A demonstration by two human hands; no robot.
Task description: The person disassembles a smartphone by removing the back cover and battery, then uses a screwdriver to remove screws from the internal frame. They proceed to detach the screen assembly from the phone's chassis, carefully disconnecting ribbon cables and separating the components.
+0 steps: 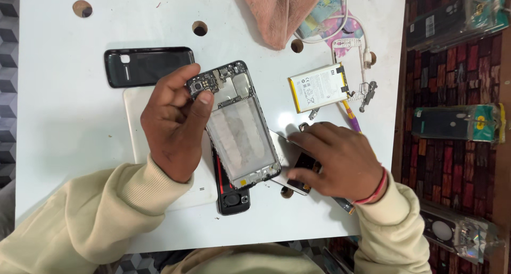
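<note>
Left hand (pixel 175 125): gripping the opened phone frame (pixel 237 127) at its far end, thumb pressed beside the camera module, fingers wrapped round the left edge. The frame is tilted up off the table.
Phone frame: mid-table, back off, battery bay bare and whitish, circuit board showing at the far end.
Right hand (pixel 338 159): fingers pressed flat on a thin screen panel (pixel 291 165) just right of the frame, pinning it down rather than clenching. What looks like a purple-handled tool (pixel 351 117) pokes out on its far side; whether the hand grips it I cannot tell.
Battery (pixel 319 86): white and yellow, lying loose, far right of the frame.
Back cover (pixel 148 65): dark, lying far left, apart from everything.
Under the frame: a black strip with a speaker end (pixel 232 199) on a white pad (pixel 136 127).
Step in hand: looks like a teardown, the frame being parted from the screen.
Next move calls for: my guess, a steady hold on the frame and a gentle, even lift so the thin panel doesn't flex or crack.
</note>
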